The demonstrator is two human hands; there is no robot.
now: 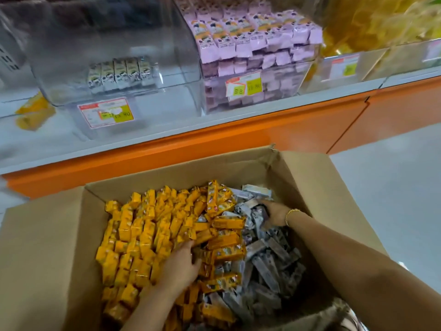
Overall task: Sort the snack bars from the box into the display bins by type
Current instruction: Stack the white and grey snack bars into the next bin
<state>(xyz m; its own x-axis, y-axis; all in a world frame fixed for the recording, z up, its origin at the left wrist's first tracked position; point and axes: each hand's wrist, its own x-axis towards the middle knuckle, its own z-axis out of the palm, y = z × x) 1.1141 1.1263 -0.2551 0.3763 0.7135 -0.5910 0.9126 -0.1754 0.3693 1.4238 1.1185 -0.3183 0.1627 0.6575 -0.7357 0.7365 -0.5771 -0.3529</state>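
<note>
The orange-wrapped bars (148, 230) fill the left of the cardboard box (47, 247) at lower centre, and the grey-wrapped bars (269, 266) fill its right. Our left hand (181, 266) digs into the orange ones with its fingertips buried, so we cannot tell its grip. Our right hand (274, 215) curls round some grey ones. Clear display bins (155, 32) stand above on the shelf (59, 139).

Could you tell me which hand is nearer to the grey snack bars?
Right. The right hand grips some of the grey snack bars; the left hand rests on the orange bars, to their left.
</note>
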